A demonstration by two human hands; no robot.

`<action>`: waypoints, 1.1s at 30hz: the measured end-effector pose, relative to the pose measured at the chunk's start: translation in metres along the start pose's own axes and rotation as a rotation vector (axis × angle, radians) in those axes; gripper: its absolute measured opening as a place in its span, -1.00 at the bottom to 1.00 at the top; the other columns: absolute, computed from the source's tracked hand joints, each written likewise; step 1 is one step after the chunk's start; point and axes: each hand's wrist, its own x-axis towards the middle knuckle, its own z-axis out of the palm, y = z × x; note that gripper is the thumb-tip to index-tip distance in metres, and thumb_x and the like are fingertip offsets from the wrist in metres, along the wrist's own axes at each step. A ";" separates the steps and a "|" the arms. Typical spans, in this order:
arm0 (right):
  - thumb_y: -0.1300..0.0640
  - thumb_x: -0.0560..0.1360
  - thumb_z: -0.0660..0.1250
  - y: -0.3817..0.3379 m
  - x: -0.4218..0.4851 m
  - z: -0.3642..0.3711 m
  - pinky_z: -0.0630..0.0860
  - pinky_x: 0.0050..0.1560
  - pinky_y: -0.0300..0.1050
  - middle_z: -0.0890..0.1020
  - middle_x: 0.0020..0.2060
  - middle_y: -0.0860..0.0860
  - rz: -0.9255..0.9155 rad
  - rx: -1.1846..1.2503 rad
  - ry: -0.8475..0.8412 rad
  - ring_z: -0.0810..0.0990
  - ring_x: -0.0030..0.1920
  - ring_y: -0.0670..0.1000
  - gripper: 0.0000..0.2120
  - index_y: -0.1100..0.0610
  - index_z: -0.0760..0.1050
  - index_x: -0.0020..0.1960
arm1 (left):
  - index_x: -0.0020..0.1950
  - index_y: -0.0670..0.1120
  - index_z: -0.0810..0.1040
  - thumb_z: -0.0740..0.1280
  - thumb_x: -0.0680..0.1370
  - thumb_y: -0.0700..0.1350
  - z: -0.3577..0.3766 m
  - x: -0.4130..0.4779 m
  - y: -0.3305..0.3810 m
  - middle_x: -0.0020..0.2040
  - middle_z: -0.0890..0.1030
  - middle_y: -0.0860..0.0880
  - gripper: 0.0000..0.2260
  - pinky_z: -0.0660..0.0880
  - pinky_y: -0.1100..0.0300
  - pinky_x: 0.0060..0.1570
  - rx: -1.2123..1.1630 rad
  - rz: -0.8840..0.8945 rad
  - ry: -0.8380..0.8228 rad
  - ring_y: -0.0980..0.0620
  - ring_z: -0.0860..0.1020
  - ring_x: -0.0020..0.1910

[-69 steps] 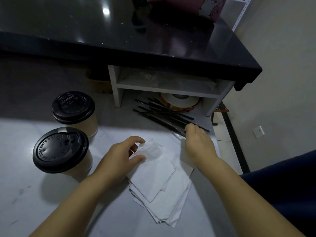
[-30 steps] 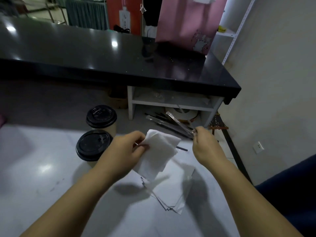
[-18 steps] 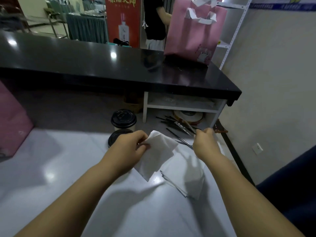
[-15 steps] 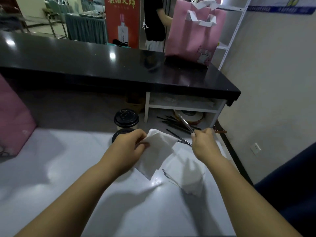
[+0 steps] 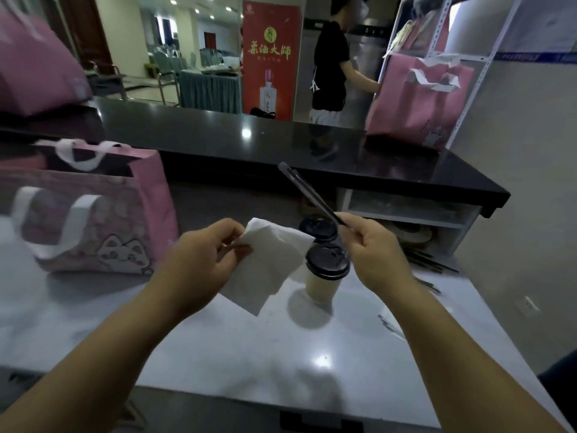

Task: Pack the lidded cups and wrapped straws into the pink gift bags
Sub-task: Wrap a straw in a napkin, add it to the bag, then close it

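White table (image 5: 281,354): cat bag (image 5: 103,220) stands far left, front cup (image 5: 323,276) and rear cup (image 5: 317,228) lidded, centre, close together, loose straws (image 5: 427,264) at right edge. Black counter (image 5: 218,132) behind, higher: right bag (image 5: 415,101) at one end, left bag (image 5: 34,64) at the other.

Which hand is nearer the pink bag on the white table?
Left. The left hand is just right of the pink bag; the right hand is farther right, beyond the cups.

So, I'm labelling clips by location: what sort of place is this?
Probably a service counter beside an event hall: a raised black counter, a red promotional banner, and draped tables beyond.
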 end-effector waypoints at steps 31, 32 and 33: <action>0.30 0.42 0.28 -0.267 0.218 0.240 0.59 -0.29 -0.05 0.59 -0.28 0.04 -0.490 -0.543 -0.458 0.56 -0.31 0.05 -0.82 0.11 0.60 -0.09 | -0.12 0.04 0.48 0.30 0.51 -0.12 -0.259 0.097 -0.261 -0.34 0.54 0.02 -0.95 0.38 0.18 -0.38 0.223 -0.191 0.413 0.13 0.48 -0.36; 0.32 0.41 0.27 -0.269 0.222 0.247 0.55 -0.35 -0.09 0.56 -0.33 0.04 -0.487 -0.584 -0.480 0.53 -0.35 0.04 -0.83 0.13 0.59 -0.10 | -0.15 0.06 0.47 0.30 0.51 -0.12 -0.259 0.100 -0.268 -0.36 0.52 0.04 -0.92 0.35 0.19 -0.40 0.214 -0.184 0.399 0.16 0.47 -0.37; 0.33 0.40 0.26 -0.271 0.227 0.253 0.49 -0.41 -0.12 0.52 -0.37 0.04 -0.482 -0.623 -0.496 0.49 -0.39 0.03 -0.84 0.15 0.57 -0.12 | -0.16 0.07 0.47 0.30 0.51 -0.11 -0.259 0.104 -0.275 -0.36 0.52 0.06 -0.91 0.34 0.19 -0.40 0.206 -0.175 0.374 0.18 0.47 -0.36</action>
